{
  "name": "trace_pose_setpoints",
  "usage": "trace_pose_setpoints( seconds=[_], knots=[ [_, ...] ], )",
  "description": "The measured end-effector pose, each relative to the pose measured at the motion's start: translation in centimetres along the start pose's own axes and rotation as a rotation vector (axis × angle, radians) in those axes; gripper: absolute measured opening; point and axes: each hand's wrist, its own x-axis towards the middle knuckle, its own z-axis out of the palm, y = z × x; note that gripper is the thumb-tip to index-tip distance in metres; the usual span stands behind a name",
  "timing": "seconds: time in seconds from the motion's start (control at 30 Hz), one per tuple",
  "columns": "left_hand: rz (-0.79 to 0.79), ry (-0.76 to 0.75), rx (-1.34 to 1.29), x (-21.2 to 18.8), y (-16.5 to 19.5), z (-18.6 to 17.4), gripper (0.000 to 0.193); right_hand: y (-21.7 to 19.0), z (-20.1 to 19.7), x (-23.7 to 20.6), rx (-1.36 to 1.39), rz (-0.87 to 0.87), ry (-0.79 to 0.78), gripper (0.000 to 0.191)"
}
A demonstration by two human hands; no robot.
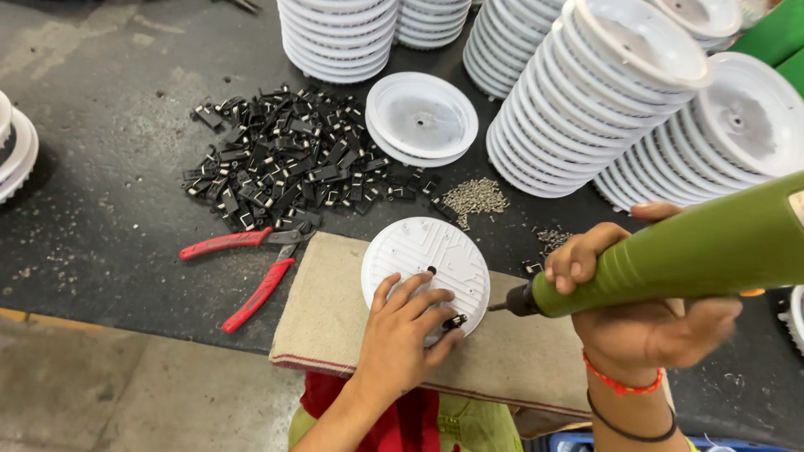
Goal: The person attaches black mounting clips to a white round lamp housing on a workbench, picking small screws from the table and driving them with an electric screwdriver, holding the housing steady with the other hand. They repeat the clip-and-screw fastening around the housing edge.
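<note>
Hands at the white disc

Right hand is closed around a green electric screwdriver. On the cloth pad lies a white round disc; left hand pinches a small black clip at the disc's rim.

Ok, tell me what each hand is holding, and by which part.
Right hand grips the green electric screwdriver around its body. Left hand presses the round white plastic disc and pinches a small black clip.

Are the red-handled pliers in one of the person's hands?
No, the red-handled pliers lie untouched on the black table.
</note>
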Motion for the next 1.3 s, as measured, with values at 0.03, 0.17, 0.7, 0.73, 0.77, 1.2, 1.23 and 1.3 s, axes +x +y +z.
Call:
trace_pose_setpoints(
  seconds=[0.03, 0.17, 0.7, 0.73, 0.77, 1.2, 1.23, 1.3],
  knots=[
    [-0.006, 0.008, -0.002, 0.0, 0.2, 0.1, 0.022, -0.7, 0.1, -0.3, 0.034, 0.024, 0.039, 0.081],
    [-0.019, 0.032, 0.002, -0.1, 0.8, 0.4, 0.022, -2.6, 0.2, -0.1, 0.120, 0.100, 0.101, 0.082],
    [-0.014, 0.036, -0.002, -0.3, 0.7, 0.1, 0.023, -1.4, 1.5, -2.0, 0.100, 0.093, 0.210, 0.110],
    [-0.012, 0.037, -0.001, -0.4, 0.6, 0.2, 0.023, -0.8, 1.5, -2.1, 0.108, 0.053, 0.211, 0.110],
    [-0.010, 0.039, -0.002, -0.4, 0.5, 0.2, 0.023, -0.4, 1.5, -2.2, 0.119, 0.023, 0.212, 0.110],
    [-0.026, 0.028, -0.008, -0.1, 0.1, 0.4, 0.020, 2.9, 0.5, -2.2, -0.081, -0.046, 0.214, 0.106],
    [-0.027, 0.029, -0.007, -0.1, 0.0, 0.4, 0.020, 3.0, 0.1, -2.3, -0.130, -0.027, 0.229, 0.108],
    [-0.030, 0.028, -0.007, -0.1, -0.1, 0.4, 0.020, 3.3, -0.5, -2.4, -0.123, 0.012, 0.193, 0.111]
  ],
)
